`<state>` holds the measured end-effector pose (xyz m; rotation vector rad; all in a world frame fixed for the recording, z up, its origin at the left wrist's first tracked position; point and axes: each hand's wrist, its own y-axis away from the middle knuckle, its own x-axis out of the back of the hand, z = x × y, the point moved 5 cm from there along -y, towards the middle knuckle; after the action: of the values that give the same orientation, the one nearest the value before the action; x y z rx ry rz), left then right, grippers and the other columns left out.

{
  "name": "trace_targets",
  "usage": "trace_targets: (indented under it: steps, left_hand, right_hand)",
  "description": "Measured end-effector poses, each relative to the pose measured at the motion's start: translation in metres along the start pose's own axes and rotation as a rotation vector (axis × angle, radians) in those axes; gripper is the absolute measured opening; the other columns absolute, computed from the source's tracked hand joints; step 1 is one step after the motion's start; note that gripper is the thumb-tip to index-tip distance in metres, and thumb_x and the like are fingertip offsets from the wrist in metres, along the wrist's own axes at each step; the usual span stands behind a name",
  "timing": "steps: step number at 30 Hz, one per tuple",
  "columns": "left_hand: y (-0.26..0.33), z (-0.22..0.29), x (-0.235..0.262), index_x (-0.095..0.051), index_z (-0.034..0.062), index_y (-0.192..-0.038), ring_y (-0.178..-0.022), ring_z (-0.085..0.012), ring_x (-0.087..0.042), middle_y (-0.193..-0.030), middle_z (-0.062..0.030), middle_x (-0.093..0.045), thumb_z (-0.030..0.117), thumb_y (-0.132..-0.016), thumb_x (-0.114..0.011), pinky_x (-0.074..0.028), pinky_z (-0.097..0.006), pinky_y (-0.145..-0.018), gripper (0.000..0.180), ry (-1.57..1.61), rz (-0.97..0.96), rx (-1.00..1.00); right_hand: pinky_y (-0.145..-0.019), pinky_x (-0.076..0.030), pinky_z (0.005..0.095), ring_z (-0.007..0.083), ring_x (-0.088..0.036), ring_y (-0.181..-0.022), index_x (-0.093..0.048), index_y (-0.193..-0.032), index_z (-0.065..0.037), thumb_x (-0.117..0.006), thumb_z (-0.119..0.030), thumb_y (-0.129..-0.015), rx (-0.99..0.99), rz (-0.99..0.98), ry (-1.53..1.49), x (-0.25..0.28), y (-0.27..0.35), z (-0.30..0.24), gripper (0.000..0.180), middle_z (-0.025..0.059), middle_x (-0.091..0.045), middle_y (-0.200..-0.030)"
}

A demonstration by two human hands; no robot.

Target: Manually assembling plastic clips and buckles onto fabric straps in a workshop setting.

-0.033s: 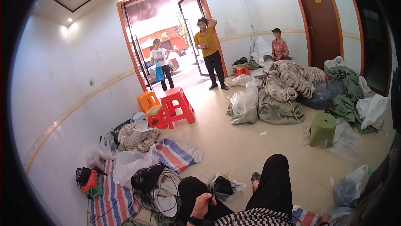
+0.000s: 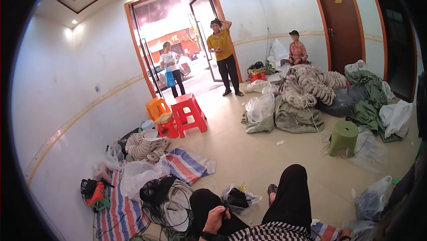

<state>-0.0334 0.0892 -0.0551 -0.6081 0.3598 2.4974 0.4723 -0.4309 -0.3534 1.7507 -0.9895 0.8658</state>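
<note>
Over my left thigh, my left hand (image 2: 215, 219) is closed, its fingers curled and pinched together. A small dark thing shows at the fingertips, too small to make out. On that wrist sits a dark band (image 2: 208, 235). Just beyond the hand, a clear plastic bag (image 2: 251, 200) with black things (image 2: 237, 198) in it lies on the floor. To the left, black cords or mesh (image 2: 155, 192) rest across a white round thing (image 2: 178, 207). A sliver of what looks like my right hand (image 2: 345, 232) shows at the lower right edge, its fingers hidden.
Striped sheeting (image 2: 124, 196) and a coiled rope bundle (image 2: 147, 145) lie at left. Red stool (image 2: 187, 107) and orange stool (image 2: 156, 106) stand beyond. A green stool (image 2: 343, 136) stands right, near heaped rope coils (image 2: 307, 85). Two people stand by the doorway; another sits behind the heap.
</note>
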Motion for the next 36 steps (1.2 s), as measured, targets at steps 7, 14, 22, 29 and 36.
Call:
trace_targets:
  steps: [7, 14, 22, 29, 36]
  left_hand:
    - [0.001, -0.002, 0.005, -0.059, -0.0007, -0.087, -0.065, -0.0215, -0.059, -0.073, -0.0098, -0.060, 0.011, -0.087, -0.053, -0.049, -0.033, -0.063, 0.013, 0.060, 0.021, -0.005]
    - [0.000, -0.001, 0.002, -0.058, -0.0012, -0.087, -0.065, -0.0215, -0.059, -0.072, -0.0098, -0.059, 0.010, -0.087, -0.053, -0.049, -0.033, -0.063, 0.013, 0.026, -0.032, -0.035]
    - [0.003, 0.001, 0.002, -0.059, -0.0010, -0.087, -0.065, -0.0220, -0.059, -0.072, -0.0100, -0.060, 0.010, -0.087, -0.053, -0.049, -0.032, -0.064, 0.013, 0.062, 0.011, -0.009]
    - [-0.002, -0.004, 0.005, -0.059, -0.0017, -0.087, -0.065, -0.0225, -0.059, -0.072, -0.0110, -0.060, 0.009, -0.087, -0.053, -0.050, -0.034, -0.064, 0.012, 0.087, 0.009, 0.000]
    - [0.004, 0.007, -0.002, -0.059, -0.0020, -0.087, -0.065, -0.0224, -0.059, -0.071, -0.0110, -0.060, 0.009, -0.087, -0.052, -0.050, -0.034, -0.064, 0.012, 0.076, 0.037, 0.017]
  right_hand:
    - [-0.072, -0.051, 0.0360, 0.0253, -0.066, -0.081, -0.071, -0.080, -0.013, -0.071, -0.024, -0.068, 0.110, -0.074, 0.525, -0.010, 0.008, 0.013, 0.016, 0.0103, -0.068, -0.084]
    - [-0.066, -0.047, 0.0332, 0.0229, -0.062, -0.075, -0.067, -0.069, -0.003, -0.066, -0.011, -0.068, -0.083, -0.094, 0.167, 0.006, 0.049, 0.021, 0.008, 0.0141, -0.066, -0.078]
    - [-0.056, -0.043, 0.0361, 0.0232, -0.057, -0.062, -0.062, -0.070, 0.001, -0.063, -0.011, -0.068, -0.263, 0.040, -0.254, 0.010, 0.058, 0.003, 0.013, 0.0138, -0.061, -0.070]
    - [-0.047, -0.040, 0.0386, 0.0235, -0.053, -0.051, -0.057, -0.070, 0.005, -0.060, -0.012, -0.068, -0.429, 0.165, -0.629, 0.010, 0.061, -0.005, 0.017, 0.0135, -0.058, -0.062]
    - [-0.043, -0.038, 0.0396, 0.0236, -0.051, -0.046, -0.056, -0.070, 0.006, -0.059, -0.012, -0.069, -0.479, 0.199, -0.757, 0.010, 0.072, 0.002, 0.018, 0.0133, -0.056, -0.058]
